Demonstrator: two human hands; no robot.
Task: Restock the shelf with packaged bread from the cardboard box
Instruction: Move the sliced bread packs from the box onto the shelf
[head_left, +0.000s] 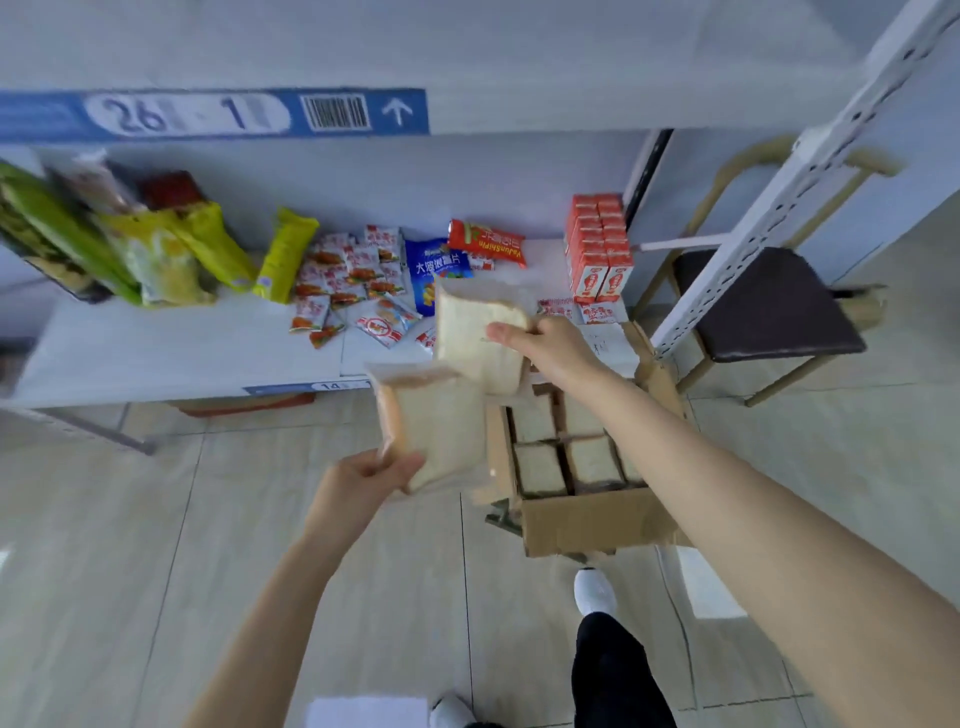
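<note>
The shelf (156, 353) has bare board along its front edge and toward its left front corner, with snacks (358, 280) heaped from the middle to the back. The box (587, 519) stands open on the floor just off the shelf's right front corner, more bread (587, 457) packed upright inside it.

Two packs are out. The upper pack (475, 338) hangs over the shelf's front edge near its right end, above the snacks. The lower pack (436, 426) is just short of that edge, over the floor and beside the box's left wall.

Both look light and soft (sliced loaf in thin clear film), so they should squash under a hard squeeze, and the film is likely slick. A loose hold at an edge or corner seems best.

Each shows its broad face upward, long axis running roughly from the person toward the shelf's back. The lower one leans a little left at its far end, crust side left.

The right hand (550, 345) curls its fingers over the upper pack's right edge. The left hand (358, 483) pinches the lower pack's near corner, thumb on top.
</note>
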